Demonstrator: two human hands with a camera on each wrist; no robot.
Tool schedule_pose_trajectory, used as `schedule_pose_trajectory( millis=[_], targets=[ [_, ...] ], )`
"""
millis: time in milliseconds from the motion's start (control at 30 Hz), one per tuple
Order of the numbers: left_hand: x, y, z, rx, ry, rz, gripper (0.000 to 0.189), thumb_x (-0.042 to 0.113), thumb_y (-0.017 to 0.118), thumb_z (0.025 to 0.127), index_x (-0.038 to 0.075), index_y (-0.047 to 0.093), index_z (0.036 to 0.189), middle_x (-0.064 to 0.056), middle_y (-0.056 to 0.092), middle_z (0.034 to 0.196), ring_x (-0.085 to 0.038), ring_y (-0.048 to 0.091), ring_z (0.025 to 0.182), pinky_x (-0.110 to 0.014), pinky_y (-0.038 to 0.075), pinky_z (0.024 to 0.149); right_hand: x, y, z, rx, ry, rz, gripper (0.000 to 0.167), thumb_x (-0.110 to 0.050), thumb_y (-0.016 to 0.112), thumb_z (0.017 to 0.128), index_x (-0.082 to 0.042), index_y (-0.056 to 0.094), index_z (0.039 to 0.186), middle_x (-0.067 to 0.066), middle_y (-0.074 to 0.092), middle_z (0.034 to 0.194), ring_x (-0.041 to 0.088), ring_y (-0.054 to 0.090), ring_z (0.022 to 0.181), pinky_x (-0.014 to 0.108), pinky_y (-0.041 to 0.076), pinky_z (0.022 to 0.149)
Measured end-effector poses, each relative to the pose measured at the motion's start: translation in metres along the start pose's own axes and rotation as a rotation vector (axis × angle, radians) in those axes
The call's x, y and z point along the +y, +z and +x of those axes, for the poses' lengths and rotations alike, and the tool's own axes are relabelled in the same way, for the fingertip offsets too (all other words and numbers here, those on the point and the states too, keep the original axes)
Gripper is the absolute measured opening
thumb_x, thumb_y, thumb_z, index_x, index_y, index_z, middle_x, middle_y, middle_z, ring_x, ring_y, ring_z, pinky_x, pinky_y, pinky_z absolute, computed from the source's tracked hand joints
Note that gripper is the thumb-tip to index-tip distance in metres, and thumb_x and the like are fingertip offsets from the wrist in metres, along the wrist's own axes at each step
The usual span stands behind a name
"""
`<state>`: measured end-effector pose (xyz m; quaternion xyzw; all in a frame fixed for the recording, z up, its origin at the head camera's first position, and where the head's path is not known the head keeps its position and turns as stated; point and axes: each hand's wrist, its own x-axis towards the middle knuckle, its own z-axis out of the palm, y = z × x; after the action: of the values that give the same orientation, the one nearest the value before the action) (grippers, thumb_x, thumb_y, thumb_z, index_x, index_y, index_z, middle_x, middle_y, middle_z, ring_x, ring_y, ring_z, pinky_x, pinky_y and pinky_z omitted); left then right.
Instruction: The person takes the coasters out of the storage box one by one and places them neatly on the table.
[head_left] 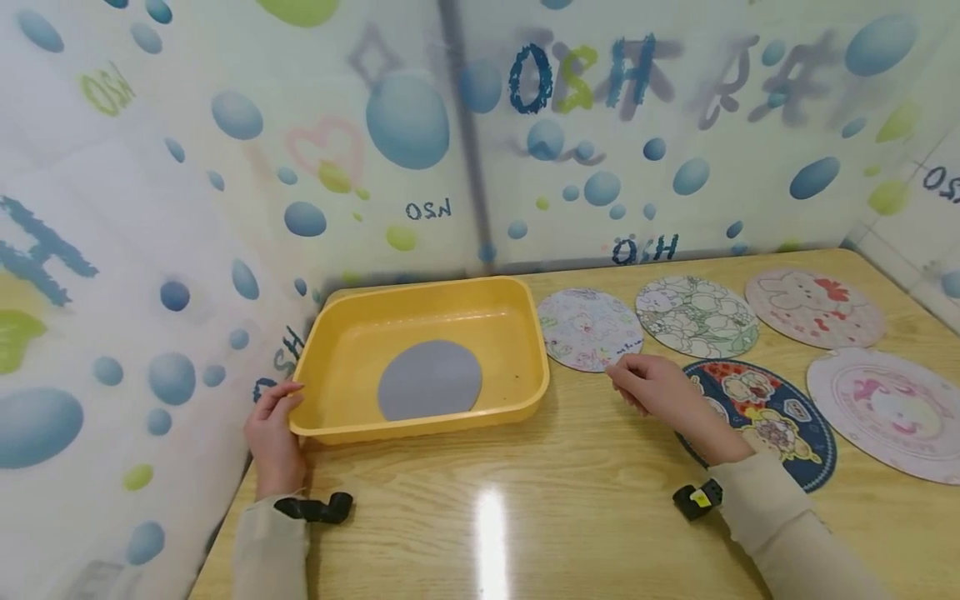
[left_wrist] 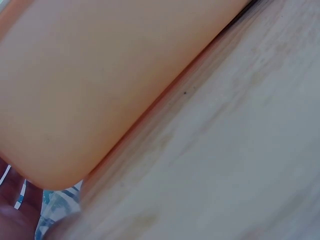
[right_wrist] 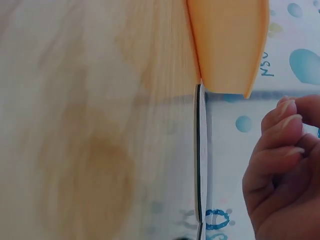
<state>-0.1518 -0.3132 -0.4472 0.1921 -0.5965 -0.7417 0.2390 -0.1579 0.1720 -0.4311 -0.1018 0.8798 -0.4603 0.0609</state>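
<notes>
A yellow rectangular tray [head_left: 420,429] stands at the back left of the table, with a plain grey round mat [head_left: 431,379] lying flat inside. My left hand [head_left: 273,442] is at the tray's left rim, fingertips touching its edge. The left wrist view shows those fingers [left_wrist: 30,200] along the outside of the tray's corner. Over the table, right of the tray, my right hand [head_left: 660,396] hovers with loosely bent fingers and nothing in it. Closest to it are a pale patterned round mat [head_left: 588,325] and a dark blue round mat [head_left: 795,437], partly covered by the forearm.
Farther right lie a round mat with green outlines [head_left: 697,321], a pink rabbit mat [head_left: 813,308] and a white-and-pink mat [head_left: 892,408]. A bubble-patterned curtain [head_left: 600,167] hangs behind the wooden table [head_left: 420,517] and along its left side.
</notes>
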Motion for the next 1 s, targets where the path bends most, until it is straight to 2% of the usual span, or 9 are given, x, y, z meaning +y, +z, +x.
schedule_pose_trajectory(
  millis=[267,400,633,700,800,1000],
  targets=[
    [-0.003,0.0,0.0,0.013,0.004,0.025,0.019,0.005,0.056,0.084,-0.004,0.061,0.1,-0.008,0.052,0.113,-0.019,0.047,0.101,-0.019,0.048,0.075,-0.016,0.011,0.009,-0.018,-0.003,-0.009,0.047,-0.052,0.042,0.088,-0.01,0.05,0.069,0.005,0.046,0.054,0.022,0.043,0.045,0.031,0.037,0.044],
    [-0.002,-0.001,0.001,0.013,0.012,0.019,0.019,0.005,0.056,0.084,-0.005,0.061,0.099,-0.008,0.052,0.112,-0.019,0.048,0.1,-0.02,0.049,0.074,-0.024,0.016,0.012,-0.018,-0.009,0.043,0.049,-0.055,0.042,0.086,-0.011,0.05,0.066,0.007,0.046,0.054,0.024,0.042,0.046,0.032,0.038,0.046],
    [-0.001,0.0,0.001,0.011,0.008,0.032,0.019,0.006,0.056,0.084,-0.005,0.061,0.099,-0.007,0.052,0.113,-0.019,0.046,0.102,-0.02,0.048,0.076,-0.043,0.03,0.017,-0.018,-0.072,0.123,0.046,-0.047,0.044,0.089,-0.007,0.047,0.064,0.007,0.044,0.051,0.024,0.043,0.046,0.031,0.039,0.046],
    [0.0,0.0,0.001,0.011,0.002,0.038,0.019,0.006,0.056,0.084,-0.004,0.061,0.1,-0.007,0.052,0.114,-0.018,0.045,0.102,-0.02,0.047,0.077,-0.056,0.031,0.014,-0.013,-0.098,0.121,0.045,-0.042,0.044,0.091,-0.006,0.046,0.064,0.007,0.043,0.05,0.021,0.041,0.045,0.03,0.038,0.046],
    [-0.001,0.0,0.001,0.012,0.001,0.04,0.019,0.005,0.055,0.084,-0.004,0.061,0.099,-0.007,0.052,0.114,-0.018,0.045,0.103,-0.02,0.047,0.078,-0.061,0.037,0.017,0.014,-0.115,0.137,0.043,-0.04,0.044,0.091,-0.007,0.045,0.064,0.008,0.042,0.05,0.022,0.04,0.045,0.031,0.036,0.046],
    [-0.001,-0.001,0.001,0.007,0.009,0.028,0.018,0.004,0.056,0.084,-0.005,0.062,0.098,-0.008,0.053,0.113,-0.018,0.046,0.104,-0.021,0.047,0.079,-0.065,0.05,0.028,0.055,-0.131,0.166,0.044,-0.049,0.045,0.088,-0.011,0.045,0.065,0.007,0.039,0.054,0.024,0.037,0.047,0.03,0.033,0.044]
  ],
)
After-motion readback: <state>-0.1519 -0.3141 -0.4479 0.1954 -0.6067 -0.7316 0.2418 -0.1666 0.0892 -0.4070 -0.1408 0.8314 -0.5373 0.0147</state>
